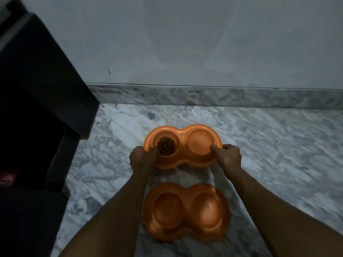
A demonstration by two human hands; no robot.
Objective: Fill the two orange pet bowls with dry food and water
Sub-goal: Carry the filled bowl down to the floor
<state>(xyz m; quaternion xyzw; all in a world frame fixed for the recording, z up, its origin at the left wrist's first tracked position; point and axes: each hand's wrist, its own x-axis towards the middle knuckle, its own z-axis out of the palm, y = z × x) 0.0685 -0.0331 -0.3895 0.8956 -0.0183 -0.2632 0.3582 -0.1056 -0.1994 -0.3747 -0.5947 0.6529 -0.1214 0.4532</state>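
Note:
Two orange double pet bowls lie on the marble floor. The far bowl (182, 131) has brown dry food (166, 146) in its left cup and what looks like water in its right cup (201, 143). My left hand (142, 158) grips its left rim, thumb inside the edge. My right hand (229, 156) grips its right rim the same way. The near bowl (186, 210) sits between my forearms; both its cups look empty, though the dim light makes this hard to tell.
A dark cabinet (42, 101) stands at the left, its corner close to the far bowl. A pale wall with a marble skirting (213, 97) runs across behind. Open floor (278, 145) stretches to the right.

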